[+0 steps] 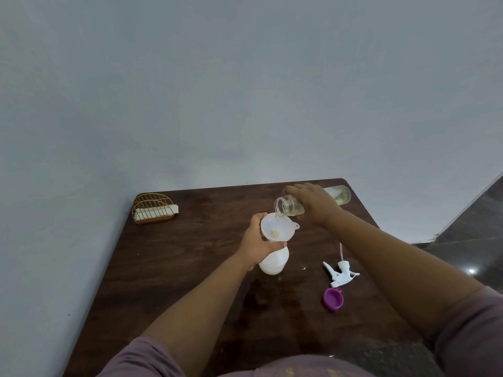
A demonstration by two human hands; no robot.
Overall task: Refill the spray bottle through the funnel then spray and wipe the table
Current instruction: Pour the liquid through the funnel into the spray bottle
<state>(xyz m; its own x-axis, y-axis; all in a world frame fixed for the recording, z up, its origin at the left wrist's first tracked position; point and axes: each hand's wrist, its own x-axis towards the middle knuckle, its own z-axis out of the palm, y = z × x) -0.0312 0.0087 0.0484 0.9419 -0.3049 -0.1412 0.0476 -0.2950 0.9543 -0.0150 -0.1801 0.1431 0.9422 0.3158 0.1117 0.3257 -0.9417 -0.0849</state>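
Now refilling: right hand (313, 202) grips tilted clear glass bottle (292, 206), left hand (258, 240) grips white plastic funnel (277, 227) atop white spray bottle (273, 263); spraying, wiping remain.

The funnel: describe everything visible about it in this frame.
The funnel is white, looks like thin translucent plastic, with a wide round bowl and a small tab on its right rim. It sits upright in the neck of the white spray bottle. The left hand grips it at the rim and neck. The clear bottle, tipped by the right hand, pours at its far rim. A little yellowish liquid sits at its bottom.
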